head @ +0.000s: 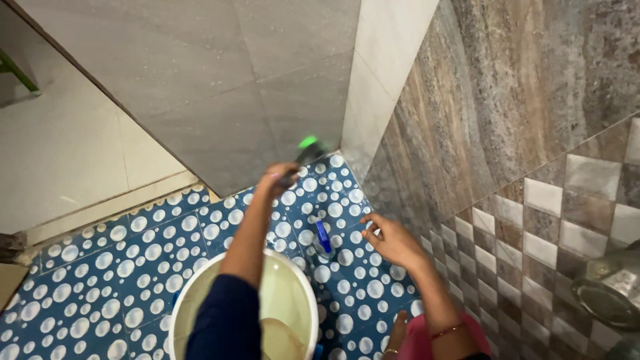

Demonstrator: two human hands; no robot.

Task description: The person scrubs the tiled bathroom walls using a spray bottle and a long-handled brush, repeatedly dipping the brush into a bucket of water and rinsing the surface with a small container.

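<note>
**Blue-dotted floor, brush at the corner**

Blue tiles with white dots [100, 267] fill the lower left of my view, running out from seven o'clock toward the doorway step, and I read the scene from there across.

At six o'clock stands a white bucket [200, 283] with cloudy water in it, set right below the working arm, I judge so that the brush can be dipped without a reach. The dark-sleeved arm passes over its rim.

Up that arm, just left of centre, the left hand [279, 176] is closed around the dark handle of a scrub brush [308, 151]. Its green-tipped head is blurred and points to twelve o'clock, where the floor meets the grey wall tiles [220, 80]. The firm wrap looks suited to pushing bristles into that corner.

Right of centre lies a small bottle with a blue cap [323, 238] on the floor, between the two hands, touched by neither.

At three o'clock from it, the right hand [390, 240] is spread open and empty, fingers splayed, close to the brown patterned wall [507, 100]; whether it touches floor or wall, I cannot tell. It seems placed as a brace.

At four o'clock a steel vessel [610, 290] shows at the frame's edge.
</note>
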